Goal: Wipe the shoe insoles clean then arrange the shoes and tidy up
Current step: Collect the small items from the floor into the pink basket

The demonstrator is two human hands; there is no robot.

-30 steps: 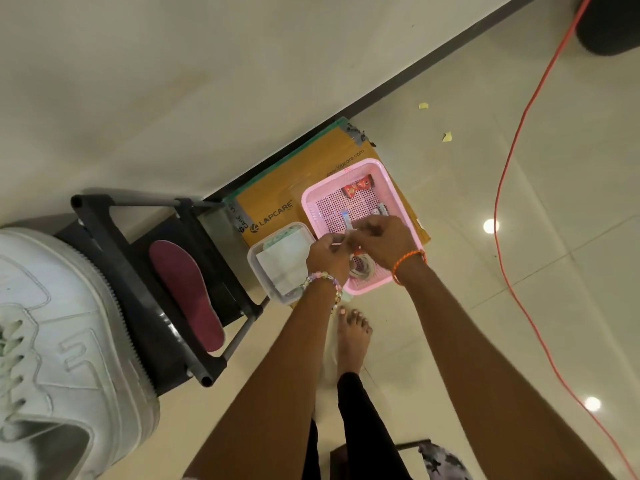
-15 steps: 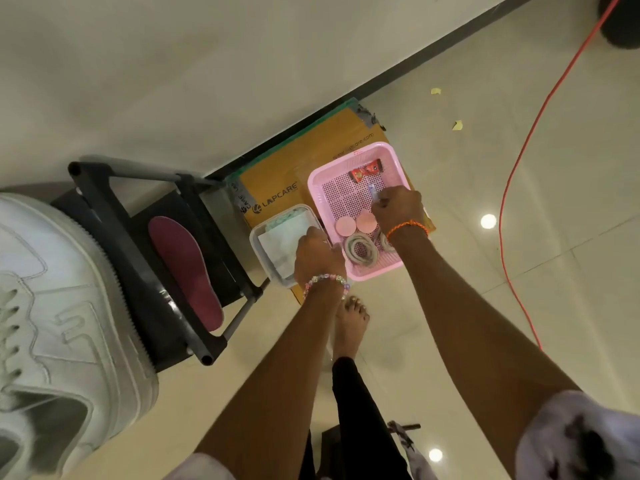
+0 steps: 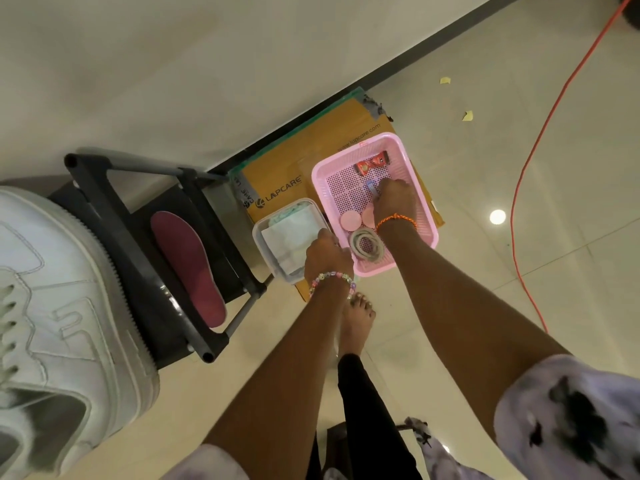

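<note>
We look down on a person's right hand (image 3: pixel 394 199) reaching into a pink perforated plastic basket (image 3: pixel 420 216), its fingers curled over a small blue-and-white tube (image 3: pixel 371 187) on the basket floor. The left hand (image 3: pixel 325 255) rests at the near edge of a clear plastic container (image 3: pixel 258 233) holding folded white wipes (image 3: pixel 294 237); we cannot tell whether its fingers grip anything. A beaded bracelet (image 3: pixel 330 279) circles the left wrist, an orange thread band (image 3: pixel 394 220) the right.

Inside the basket lie two round pink lids (image 3: pixel 349 221), a coil of grey bands (image 3: pixel 367 244) and a red packet (image 3: pixel 372 165). Basket and container sit on a brown cardboard box printed "LAPCARE" (image 3: pixel 277 194), set on the floor against the wall.

To the left, a maroon shoe insole (image 3: pixel 187 265) lies flat on a black plastic shoe rack (image 3: pixel 114 209), well apart from both hands. A white lace-up sneaker (image 3: pixel 59 327) fills the near left of the frame. An orange cable (image 3: pixel 540 133) trails across the pale tiled floor (image 3: pixel 519 271), and a bare foot (image 3: pixel 356 320) stands below the box.
</note>
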